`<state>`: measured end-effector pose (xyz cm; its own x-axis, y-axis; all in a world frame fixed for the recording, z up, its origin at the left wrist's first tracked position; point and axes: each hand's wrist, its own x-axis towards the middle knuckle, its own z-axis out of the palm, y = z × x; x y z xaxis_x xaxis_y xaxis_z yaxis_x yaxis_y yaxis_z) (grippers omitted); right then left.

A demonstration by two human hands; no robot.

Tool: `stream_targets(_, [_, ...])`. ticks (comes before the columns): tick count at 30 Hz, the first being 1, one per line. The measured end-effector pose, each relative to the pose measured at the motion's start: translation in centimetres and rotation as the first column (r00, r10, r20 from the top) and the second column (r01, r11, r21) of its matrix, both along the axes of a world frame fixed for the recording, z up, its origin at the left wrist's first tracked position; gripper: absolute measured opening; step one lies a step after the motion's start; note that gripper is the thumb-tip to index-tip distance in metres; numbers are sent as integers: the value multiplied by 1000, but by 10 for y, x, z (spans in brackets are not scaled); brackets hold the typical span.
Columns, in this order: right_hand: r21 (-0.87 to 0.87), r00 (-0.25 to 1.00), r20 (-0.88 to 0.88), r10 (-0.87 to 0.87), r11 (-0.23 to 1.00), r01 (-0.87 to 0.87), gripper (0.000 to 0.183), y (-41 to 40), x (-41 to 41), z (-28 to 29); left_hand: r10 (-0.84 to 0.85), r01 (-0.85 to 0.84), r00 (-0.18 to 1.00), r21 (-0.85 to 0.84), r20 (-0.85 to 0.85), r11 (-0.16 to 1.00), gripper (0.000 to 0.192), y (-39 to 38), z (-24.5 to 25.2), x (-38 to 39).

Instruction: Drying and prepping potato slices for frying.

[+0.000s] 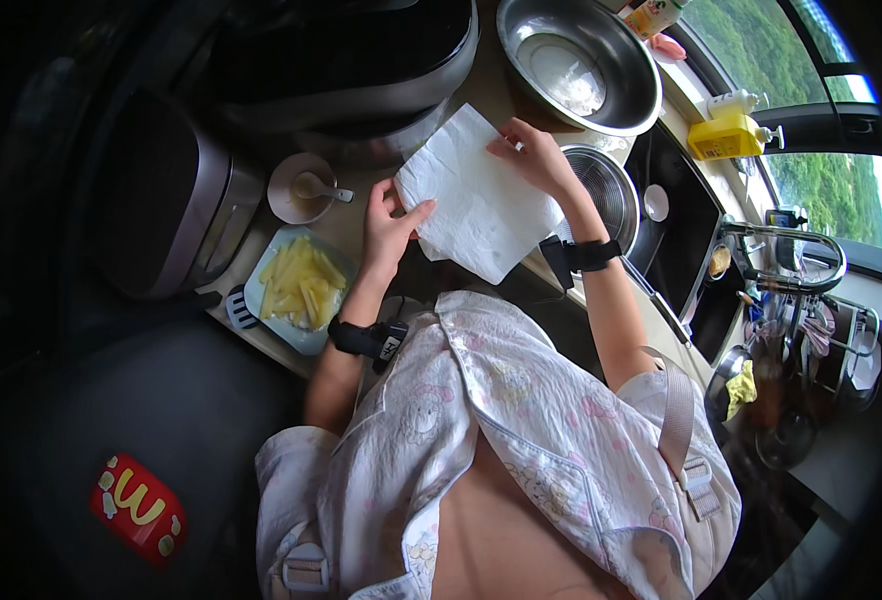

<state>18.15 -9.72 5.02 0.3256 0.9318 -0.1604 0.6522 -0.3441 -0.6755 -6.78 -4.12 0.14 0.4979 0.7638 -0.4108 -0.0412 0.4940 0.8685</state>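
A white paper towel [478,199] is spread between my hands above the counter's front edge. My left hand [398,217] grips its left side, thumb on top and fingers underneath. At the towel's upper right, my right hand [534,154] has bent fingers on or close to the sheet; whether they pinch it does not show plainly. To the left of the towel, a light blue plate [309,341] holds pale yellow strips of cut food [302,281]. A small bowl [282,187] with a white spoon [324,189] in it stands behind the plate.
A large steel basin [628,71] stands at the back right, above a steel strainer [612,176]. The sink [677,195] and its faucet [808,281] lie to the right. Dark appliances [178,202] stand left and behind. A slotted turner [240,307] lies beside the plate.
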Motion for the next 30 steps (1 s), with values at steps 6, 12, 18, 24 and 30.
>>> stream_targets(6, [51, 616, 787, -5, 997, -57, 33, 6, -29, -33, 147, 309, 822, 648, -550, 696, 76, -10, -9, 8])
stream_targets(12, [-34, 653, 757, -12, 998, 58, 40, 1, -31, -56, 125, 384, 728, 552, -674, 740, 50, -12, -25, 1])
stream_targets(18, [30, 827, 562, -19, 1000, 3, 25, 0, -10, -61, 8, 443, 736, 490, -677, 751, 36, -5, -24, 3])
stream_targets(24, [55, 750, 661, 5, 997, -55, 18, -3, -28, -47, -31, 375, 823, 502, -567, 779, 26, -2, -16, 21])
stream_targets(30, [204, 946, 323, -29, 978, -40, 16, -9, -46, -37, -166, 176, 980, 96, -106, 980, 21, -9, -29, 54])
